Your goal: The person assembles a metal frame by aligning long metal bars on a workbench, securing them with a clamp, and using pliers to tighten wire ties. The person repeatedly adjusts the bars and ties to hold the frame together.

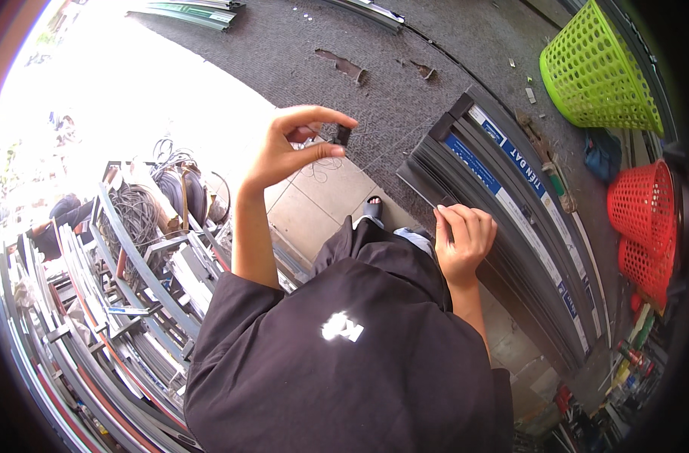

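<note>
Raised ahead of my body, my left hand (295, 147) pinches a small black block-shaped piece (343, 135) between thumb and forefinger. Its exact kind is too small to tell. My right hand (467, 238) is lower and to the right, with thumb and fingertips pressed together. A tiny dark bit seems to show at those fingertips, but I cannot make it out. Just beyond the right hand lies a stack of long dark-grey profiles (529, 219) with blue and white labels; whether the fingertips touch it, I cannot tell.
A rack of long metal profiles (125, 332) and coiled wire (137, 215) fill the left. On the right stand a green perforated basket (597, 72) and red ones (642, 204). Dark carpet (284, 57) with torn patches covers the floor ahead, beside pale tiles (306, 215).
</note>
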The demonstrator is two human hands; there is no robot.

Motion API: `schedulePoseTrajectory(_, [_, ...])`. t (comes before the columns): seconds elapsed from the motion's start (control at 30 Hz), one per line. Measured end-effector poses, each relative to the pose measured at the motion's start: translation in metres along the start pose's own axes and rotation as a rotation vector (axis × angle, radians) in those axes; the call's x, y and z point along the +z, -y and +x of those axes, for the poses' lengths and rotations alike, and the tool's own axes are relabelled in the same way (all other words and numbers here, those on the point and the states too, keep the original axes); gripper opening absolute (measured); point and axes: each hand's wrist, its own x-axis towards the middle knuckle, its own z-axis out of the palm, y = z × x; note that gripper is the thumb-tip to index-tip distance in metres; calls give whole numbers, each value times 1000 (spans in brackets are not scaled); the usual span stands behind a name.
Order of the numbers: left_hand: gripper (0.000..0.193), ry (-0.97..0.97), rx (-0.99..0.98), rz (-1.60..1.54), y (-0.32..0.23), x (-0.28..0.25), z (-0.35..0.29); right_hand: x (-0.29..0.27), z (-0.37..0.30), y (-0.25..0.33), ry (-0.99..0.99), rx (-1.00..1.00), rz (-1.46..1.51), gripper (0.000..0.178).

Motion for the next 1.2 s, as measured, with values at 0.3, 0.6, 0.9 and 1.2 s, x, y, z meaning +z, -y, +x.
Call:
schedulePoseTrajectory(0.3, [38, -268, 368, 672, -26, -15, 7, 1, -1, -1, -5, -1, -13, 21])
schedulePoseTrajectory(0.6, [34, 206, 76, 403, 8, 23, 15, 2, -1, -1, -19, 3, -2, 21])
schedulePoseTrajectory(0.9, [43, 58, 295, 496, 36, 81, 20, 1, 1, 4, -2, 56, -44, 19])
schedulePoseTrajectory(1.2, [38, 43, 283, 331, 37, 86, 20, -13, 18, 9, -39, 46, -61, 16])
